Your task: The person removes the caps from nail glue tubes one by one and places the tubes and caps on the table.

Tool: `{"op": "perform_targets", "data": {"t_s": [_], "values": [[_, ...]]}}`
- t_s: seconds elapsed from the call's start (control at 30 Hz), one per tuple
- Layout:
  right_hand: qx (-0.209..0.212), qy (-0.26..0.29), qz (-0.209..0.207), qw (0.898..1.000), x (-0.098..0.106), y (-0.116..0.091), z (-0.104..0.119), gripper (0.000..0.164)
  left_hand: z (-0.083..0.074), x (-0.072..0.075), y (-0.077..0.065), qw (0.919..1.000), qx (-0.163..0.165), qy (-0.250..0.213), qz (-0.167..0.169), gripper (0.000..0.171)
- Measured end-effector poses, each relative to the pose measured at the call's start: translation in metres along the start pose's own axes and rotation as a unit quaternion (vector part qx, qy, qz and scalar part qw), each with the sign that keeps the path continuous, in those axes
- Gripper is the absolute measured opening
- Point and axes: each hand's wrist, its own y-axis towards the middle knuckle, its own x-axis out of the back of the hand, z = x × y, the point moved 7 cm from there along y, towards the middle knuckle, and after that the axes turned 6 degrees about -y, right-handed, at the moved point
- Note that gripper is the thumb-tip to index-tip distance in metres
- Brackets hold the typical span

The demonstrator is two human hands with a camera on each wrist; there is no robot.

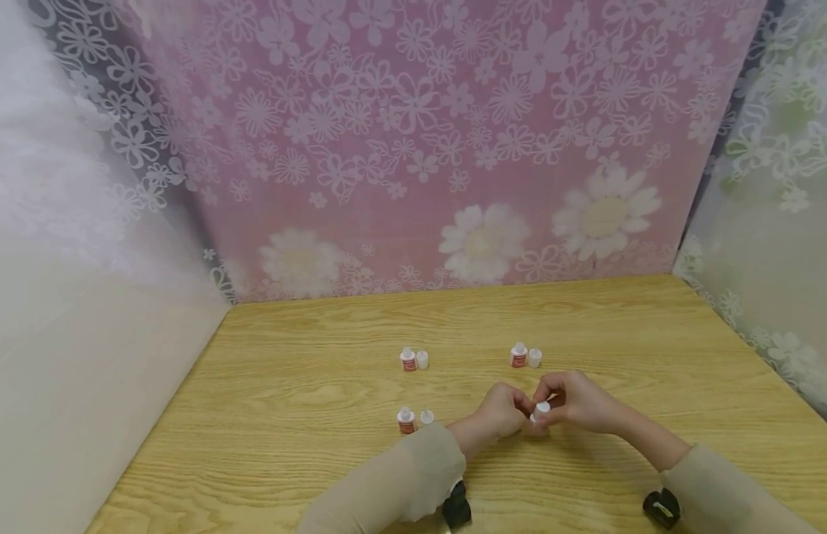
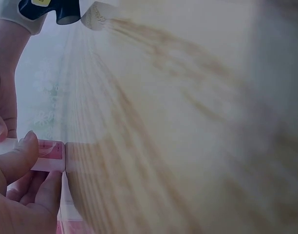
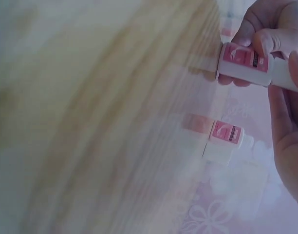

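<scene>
Both hands meet over the right part of the table around one small white bottle (image 3: 244,68) with a pink-red label. My left hand (image 1: 500,411) grips the bottle's body between thumb and fingers. At its top, the fingers of my right hand (image 1: 580,400) pinch the white cap (image 1: 542,408). The cap is on the bottle in the right wrist view; whether it is tight I cannot tell. Just beyond the hands stands another bottle (image 1: 518,356), uncapped, with a white cap (image 1: 535,358) beside it.
Two more uncapped bottles stand to the left, one farther back (image 1: 408,361) and one nearer (image 1: 406,421), each with a white cap beside it. The nearer cap (image 1: 426,417) is close to the left sleeve. Flowered curtains (image 1: 453,148) enclose the wooden table (image 1: 286,460).
</scene>
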Motion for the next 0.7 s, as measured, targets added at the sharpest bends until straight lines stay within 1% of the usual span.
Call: {"op": "perform_targets", "data": {"t_s": [0.07, 0.17, 0.27, 0.37, 0.5, 0.6, 0.7], "values": [[0.009, 0.016, 0.012, 1.000, -0.0008, 0.0006, -0.0005, 0.015, -0.0001, -0.0002, -0.0004, 1.0000, 0.002, 0.000, 0.002, 0.014], [0.011, 0.036, 0.024, 0.999, -0.0016, 0.0007, -0.0008, 0.016, -0.0006, -0.0001, -0.0012, 1.0000, 0.002, 0.002, 0.002, 0.014], [0.008, 0.034, 0.023, 0.999, -0.0018, -0.0009, -0.0001, 0.015, -0.0006, -0.0002, -0.0017, 1.0000, -0.001, 0.009, -0.001, 0.014], [-0.001, 0.017, 0.011, 1.000, -0.0015, -0.0033, 0.0003, 0.016, -0.0004, -0.0005, -0.0020, 0.9998, -0.001, 0.020, -0.003, 0.016], [-0.026, -0.009, -0.017, 0.999, 0.0006, -0.0056, 0.0003, 0.022, -0.0001, -0.0003, -0.0019, 0.9994, 0.006, 0.032, -0.009, 0.016], [-0.042, -0.024, -0.037, 0.998, 0.0028, -0.0060, 0.0014, 0.025, -0.0011, 0.0006, -0.0016, 0.9993, 0.008, 0.035, -0.012, 0.015], [-0.051, -0.037, -0.048, 0.997, 0.0044, -0.0060, 0.0028, 0.025, -0.0025, 0.0014, -0.0015, 0.9993, 0.007, 0.035, -0.013, 0.015]]}}
